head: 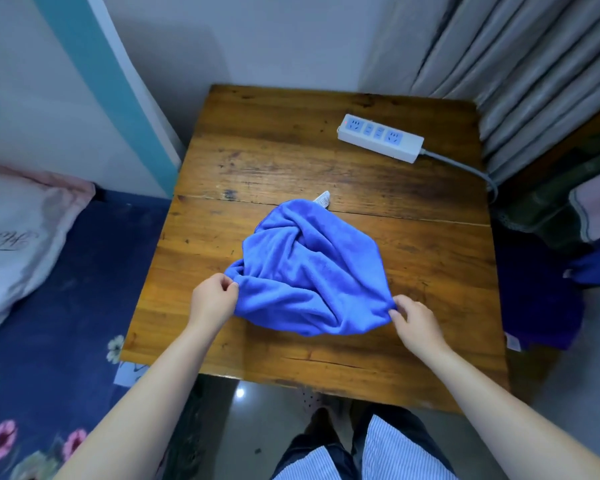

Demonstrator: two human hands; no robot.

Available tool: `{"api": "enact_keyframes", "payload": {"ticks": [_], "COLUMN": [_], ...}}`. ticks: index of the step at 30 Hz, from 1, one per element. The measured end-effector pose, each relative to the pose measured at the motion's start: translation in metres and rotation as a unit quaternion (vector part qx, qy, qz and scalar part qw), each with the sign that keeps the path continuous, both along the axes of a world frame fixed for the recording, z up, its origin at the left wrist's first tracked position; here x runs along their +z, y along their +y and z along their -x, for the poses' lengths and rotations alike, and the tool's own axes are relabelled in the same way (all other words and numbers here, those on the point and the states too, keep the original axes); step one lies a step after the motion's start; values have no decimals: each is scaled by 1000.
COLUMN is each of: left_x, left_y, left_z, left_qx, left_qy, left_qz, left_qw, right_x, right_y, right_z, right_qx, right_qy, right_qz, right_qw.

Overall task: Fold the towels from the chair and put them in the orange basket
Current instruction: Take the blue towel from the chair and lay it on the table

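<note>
Towel (309,271), blue and rumpled, lies mid-table on the wooden table (257,150). We pinch its near corners: our left hand (212,299) grips the 8 o'clock corner, our right hand (417,322) the 4 o'clock one. A white power strip (380,137) rests toward 1 o'clock; more towels (593,223) are heaped at 3 o'clock.

bare wooden table (264,161) around the towel (312,271), power strip (380,137) at far right
</note>
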State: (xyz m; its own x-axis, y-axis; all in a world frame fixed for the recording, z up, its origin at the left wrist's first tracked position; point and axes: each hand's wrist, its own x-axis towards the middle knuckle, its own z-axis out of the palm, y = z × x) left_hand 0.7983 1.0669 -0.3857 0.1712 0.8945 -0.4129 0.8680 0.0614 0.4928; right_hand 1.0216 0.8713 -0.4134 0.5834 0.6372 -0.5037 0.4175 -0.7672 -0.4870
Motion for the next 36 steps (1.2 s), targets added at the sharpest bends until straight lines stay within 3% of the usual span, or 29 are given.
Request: {"api": "enact_keyframes", "payload": {"ticks": [4, 7, 13, 16, 19, 22, 27, 31, 36], "left_x": [3, 4, 21, 45, 83, 132, 220, 266, 265], "left_y": [-6, -5, 7, 16, 33, 60, 107, 128, 121], "left_z": [-13, -16, -15, -35, -73, -105, -123, -115, -96], "left_qx": [20, -17, -55, -51, -42, -15, 78, 108, 165], "left_qy": [33, 83, 139, 95, 13, -73, -206, -276, -323], "left_qz": [25, 31, 68, 50, -30, -117, -233, -315, -344], "left_qw": [999, 996, 986, 993, 999, 990, 947, 902, 866], "right_x": [7, 9, 22, 44, 93, 146, 243, 302, 319], "right_y": [0, 2, 10, 37, 85, 136, 203, 224, 226], "right_z": [0, -4, -8, -19, -33, -48, -81, -104, -115], "right_qx": [-35, -64, -87, -80, -10, 16, -46, -64, -46], "right_qy": [-31, -20, 22, 3, -96, -187, -177, -210, -192], "right_qz": [-18, -10, 58, 77, 92, 48, -121, -265, -308], "right_qw": [999, 998, 994, 994, 991, 981, 976, 939, 931]}}
